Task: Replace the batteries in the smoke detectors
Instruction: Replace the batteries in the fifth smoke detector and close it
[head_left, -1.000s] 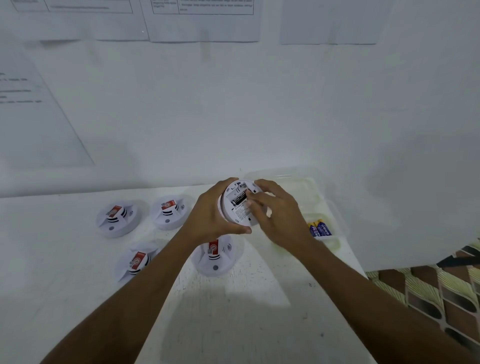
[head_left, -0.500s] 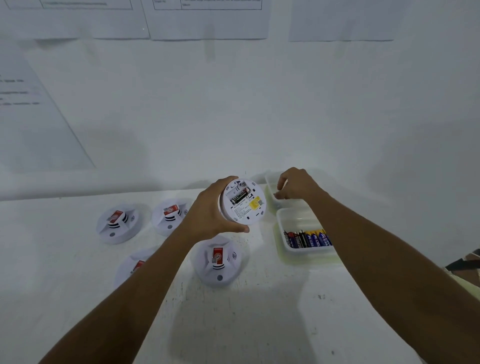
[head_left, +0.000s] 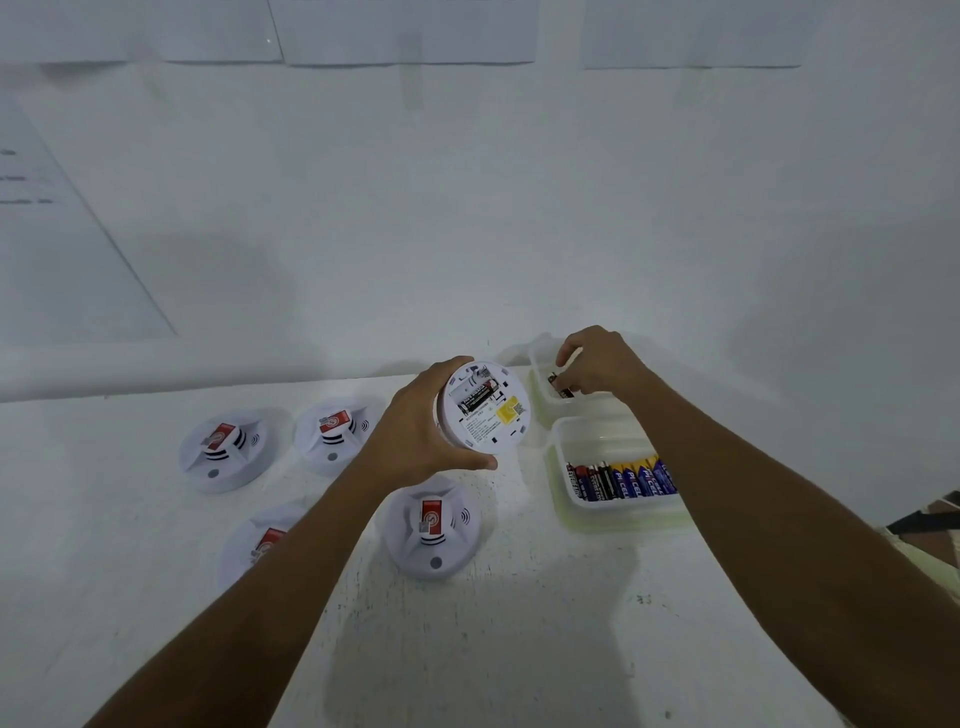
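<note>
White, rough-painted table (head_left: 467, 649) meets a plain wall hung with paper sheets (head_left: 405, 31). At frame centre the left hand (head_left: 415, 431) grips a round plastic smoke detector (head_left: 485, 410), flat back up, with a black battery (head_left: 478, 395) in its open bay. Just right, the right hand (head_left: 597, 364) pinches a dark battery (head_left: 558, 387) inside a clear tub (head_left: 537, 364). A nearer tub (head_left: 613, 519) holds a row of batteries (head_left: 623, 480). Four domed detectors (head_left: 428, 525) lie lower left.

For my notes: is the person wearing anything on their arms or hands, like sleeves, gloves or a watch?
Nothing shows. The left hand and right hand are bare: no gloves or rings visible. The left forearm and right forearm are uncovered to the frame's edge, with no sleeves, watch or bands.
</note>
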